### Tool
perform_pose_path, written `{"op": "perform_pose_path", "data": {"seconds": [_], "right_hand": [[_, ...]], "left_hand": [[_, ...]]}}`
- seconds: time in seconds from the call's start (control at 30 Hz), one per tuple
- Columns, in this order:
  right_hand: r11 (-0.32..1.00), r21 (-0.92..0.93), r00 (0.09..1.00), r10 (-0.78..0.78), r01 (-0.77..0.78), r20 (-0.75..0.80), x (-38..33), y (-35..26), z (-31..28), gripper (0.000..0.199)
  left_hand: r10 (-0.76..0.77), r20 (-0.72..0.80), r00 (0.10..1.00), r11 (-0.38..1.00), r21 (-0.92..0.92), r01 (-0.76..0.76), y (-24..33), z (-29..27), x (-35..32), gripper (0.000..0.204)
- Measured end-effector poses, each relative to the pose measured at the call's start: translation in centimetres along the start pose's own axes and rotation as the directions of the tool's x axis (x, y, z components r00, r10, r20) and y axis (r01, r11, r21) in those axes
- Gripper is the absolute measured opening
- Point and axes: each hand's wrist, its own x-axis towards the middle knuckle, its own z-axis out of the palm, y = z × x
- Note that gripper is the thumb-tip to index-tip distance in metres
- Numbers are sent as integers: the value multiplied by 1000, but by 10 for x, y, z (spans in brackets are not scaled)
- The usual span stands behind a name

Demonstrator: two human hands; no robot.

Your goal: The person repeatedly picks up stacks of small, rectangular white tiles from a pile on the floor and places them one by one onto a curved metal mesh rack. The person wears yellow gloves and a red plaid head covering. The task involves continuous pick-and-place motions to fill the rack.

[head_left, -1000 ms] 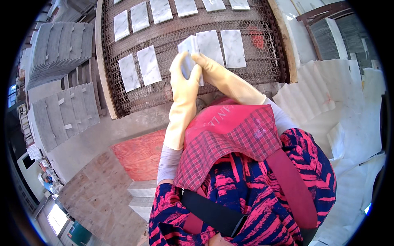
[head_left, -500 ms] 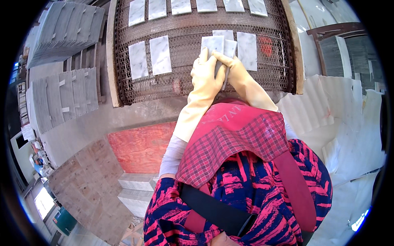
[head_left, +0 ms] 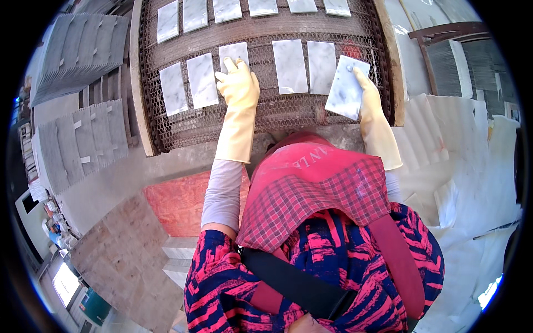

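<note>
White marble tiles with grey veins lie in two rows on a brown wire-mesh conveyor belt [head_left: 266, 108]. My left hand [head_left: 240, 86], in a cream rubber glove, rests its spread fingertips on a tile [head_left: 233, 51] in the near row; its palm hides that tile's lower part. In my right hand [head_left: 371, 105], gloved likewise, a marble tile [head_left: 345, 89] is gripped by its right edge, thumb on top. That tile is tilted and covers part of the belt beside another tile [head_left: 322, 66]. Between my hands lies a further tile [head_left: 290, 66].
Wooden side rails [head_left: 143, 111] border the belt. Stacks of thin grey slabs [head_left: 80, 50] stand at the left, with more slabs [head_left: 447, 69] at the far right. A red board [head_left: 177, 202] lies below left. Pale crumpled sheeting [head_left: 433, 161] covers the right side.
My hands have parted from the overlapping tiles at the belt's middle. The left has moved left onto a tile in a former gap; the right has moved right with a tile in its grip.
</note>
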Motion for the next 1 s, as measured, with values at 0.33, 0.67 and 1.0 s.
{"op": "perform_pose_path", "data": {"seconds": [0.33, 0.67, 1.0], "right_hand": [[948, -191, 967, -250, 254, 44, 7, 11, -22, 51], [499, -831, 860, -508, 247, -50, 11, -17, -2, 61], [454, -865, 886, -464, 212, -26, 8, -8, 11, 56]], "left_hand": [[-63, 164, 984, 998, -2, 64, 5, -21, -1, 60], [-22, 149, 989, 999, 45, 15, 10, -35, -10, 62], [97, 156, 983, 973, -221, -61, 115, -16, -17, 75]]}}
